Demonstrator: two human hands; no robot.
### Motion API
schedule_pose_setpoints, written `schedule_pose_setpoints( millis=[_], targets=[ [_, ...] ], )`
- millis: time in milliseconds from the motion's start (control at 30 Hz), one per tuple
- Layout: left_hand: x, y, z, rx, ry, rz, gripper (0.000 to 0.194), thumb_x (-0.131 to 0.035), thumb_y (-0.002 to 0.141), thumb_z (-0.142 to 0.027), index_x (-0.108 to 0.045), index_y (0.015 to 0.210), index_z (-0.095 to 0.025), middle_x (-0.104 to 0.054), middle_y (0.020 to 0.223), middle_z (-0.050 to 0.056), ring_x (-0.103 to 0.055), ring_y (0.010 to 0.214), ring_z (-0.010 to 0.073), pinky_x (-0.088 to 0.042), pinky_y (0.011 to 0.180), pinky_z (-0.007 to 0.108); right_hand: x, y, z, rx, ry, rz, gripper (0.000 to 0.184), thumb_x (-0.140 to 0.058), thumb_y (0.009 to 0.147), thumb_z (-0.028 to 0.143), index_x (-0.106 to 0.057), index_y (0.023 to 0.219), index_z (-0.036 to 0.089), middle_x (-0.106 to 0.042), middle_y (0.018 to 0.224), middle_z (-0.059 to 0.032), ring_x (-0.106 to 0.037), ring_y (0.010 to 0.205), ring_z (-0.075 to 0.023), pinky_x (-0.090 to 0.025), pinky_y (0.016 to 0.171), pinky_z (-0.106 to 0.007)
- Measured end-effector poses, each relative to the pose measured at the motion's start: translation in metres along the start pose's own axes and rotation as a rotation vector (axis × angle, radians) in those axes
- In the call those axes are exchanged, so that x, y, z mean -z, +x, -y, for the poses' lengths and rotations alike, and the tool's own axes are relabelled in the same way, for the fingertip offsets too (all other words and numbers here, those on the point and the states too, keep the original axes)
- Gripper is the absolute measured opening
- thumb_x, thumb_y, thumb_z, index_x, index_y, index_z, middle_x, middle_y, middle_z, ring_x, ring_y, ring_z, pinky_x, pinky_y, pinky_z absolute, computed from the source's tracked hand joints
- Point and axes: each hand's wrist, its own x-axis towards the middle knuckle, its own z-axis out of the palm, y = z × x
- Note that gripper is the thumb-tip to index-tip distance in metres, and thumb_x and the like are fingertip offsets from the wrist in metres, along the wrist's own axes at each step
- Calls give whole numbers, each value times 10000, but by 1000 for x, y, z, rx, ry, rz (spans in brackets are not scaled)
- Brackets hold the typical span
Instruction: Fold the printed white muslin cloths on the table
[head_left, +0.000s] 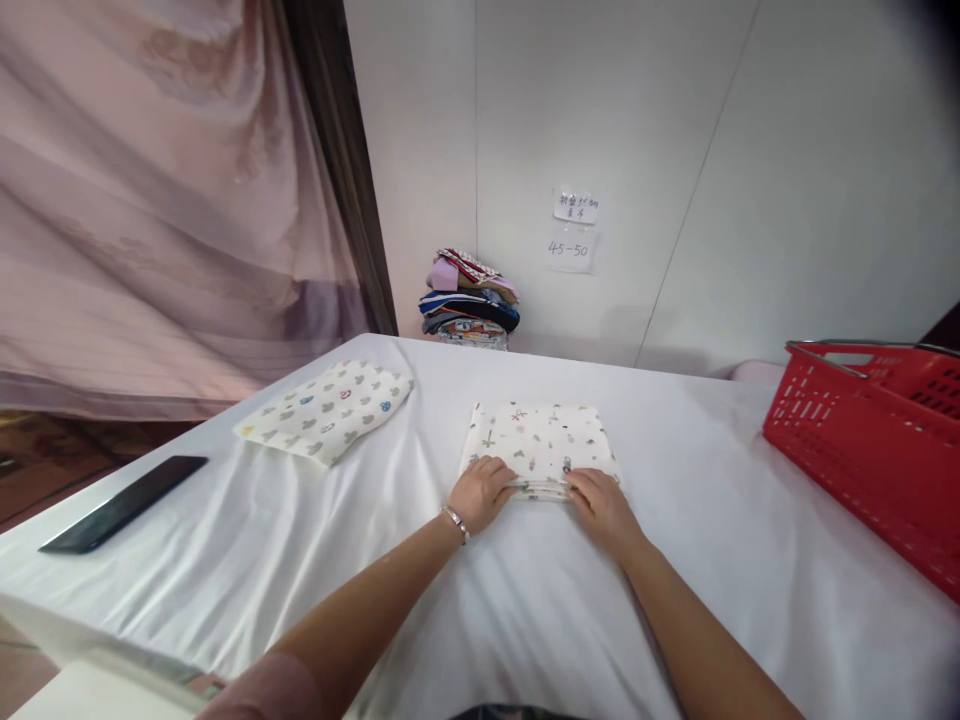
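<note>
A folded white cloth with small printed motifs (544, 435) lies flat in the middle of the table. At its near left corner, my left hand (482, 492) has its fingers closed over the folded edge; a silver bracelet is on that wrist. My right hand (600, 505) grips the same near edge at the right corner, thumb underneath and fingers on top. Several layers show along the edge between the hands. Farther left lies a second folded cloth, cream with grey, blue and red prints (330, 410), touched by neither hand.
A red plastic basket (862, 440) with a metal handle stands at the right. On the left of the white-covered table (315, 560) is a dark flat object (124, 505). Stacked folded fabrics (471, 298) rise behind the table, below paper notes (572, 235) on the wall. A pink curtain (165, 200) hangs left.
</note>
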Motion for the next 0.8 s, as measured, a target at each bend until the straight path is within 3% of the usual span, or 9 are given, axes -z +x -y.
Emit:
schedule_pose_setpoints(
  millis=[100, 300, 433, 533, 700, 800],
  targets=[
    [0, -2, 3, -30, -16, 2, 204, -437, 862, -252, -588, 989, -199, -565, 897, 50, -479, 825, 171, -387, 752, 326, 1, 0, 0, 31, -14, 6, 275, -376, 880, 271, -574, 1071, 252, -589, 1026, -58, -525, 941, -189, -397, 808, -342],
    [5, 5, 1, -6, -40, -12, 216, -422, 864, -239, -636, 867, -210, -590, 835, 40, -509, 803, 165, -406, 734, 323, -2, 2, -2, 65, -20, -17, 268, -389, 879, 254, -638, 976, 266, -608, 964, -58, -548, 875, -185, -422, 750, -336],
    [2, 11, -6, -5, -34, -42, 295, -455, 847, -317, -550, 1103, -207, -568, 1107, 69, -495, 1015, 204, -405, 842, 363, -5, 2, -4, 69, -18, -17, 257, -411, 867, 247, -647, 968, 261, -618, 953, -62, -555, 868, -189, -430, 742, -339],
    [-7, 7, -10, -71, 11, 38, 445, -455, 841, -327, -400, 1266, -207, -444, 1310, 68, -383, 1202, 215, -341, 960, 396, -4, 0, -6, 55, 16, -16, 253, -423, 857, 254, -657, 953, 264, -626, 966, -60, -562, 882, -191, -436, 765, -349],
    [-14, -4, -12, -104, 75, 148, 481, -414, 856, -279, -312, 1323, -229, -339, 1391, 34, -294, 1276, 193, -256, 1037, 407, 5, 10, 3, -98, 107, 46, 249, -427, 826, 236, -673, 860, 234, -638, 971, -46, -571, 913, -182, -439, 832, -348],
    [-11, -3, -14, -88, 74, 171, 481, -424, 848, -268, -327, 1317, -223, -341, 1389, 35, -293, 1277, 196, -258, 1039, 412, 10, 28, 18, -102, 97, 61, 303, -379, 850, 266, -625, 1018, 209, -592, 1117, -62, -515, 1059, -185, -394, 927, -356]
  ],
)
